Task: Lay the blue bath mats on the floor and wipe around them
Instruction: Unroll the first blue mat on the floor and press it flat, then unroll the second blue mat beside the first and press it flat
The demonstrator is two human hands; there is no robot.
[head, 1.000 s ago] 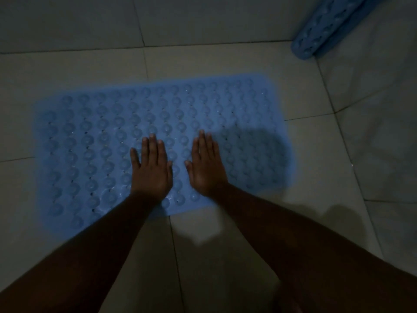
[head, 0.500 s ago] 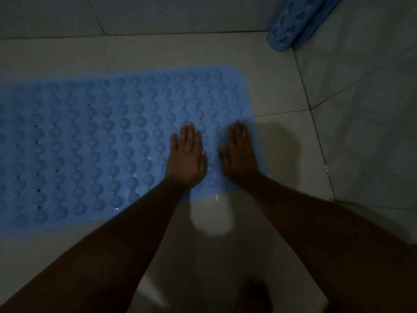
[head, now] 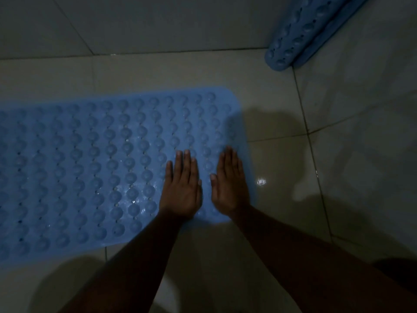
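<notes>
Flat bath mat (head: 94,168): blue, bumpy w/ small holes, lying flat on floor, spans 9 o'clock side to centre; left end runs out of view.
Left hand (head: 181,188): palm down, fingers straight & together, empty, pressed on mat nr its right end, abt centre of view.
Right hand (head: 230,186): palm down, flat, empty, just beside left hand, not touching it; sits on mat's right edge.
Floor (head: 282,199): pale glossy tiles, dim light, glare spot at 3 o'clock of right hand.
Rolled bath mat (head: 300,35): blue, rolled, leaning in corner at 1 o'clock, well apart from flat mat.
</notes>
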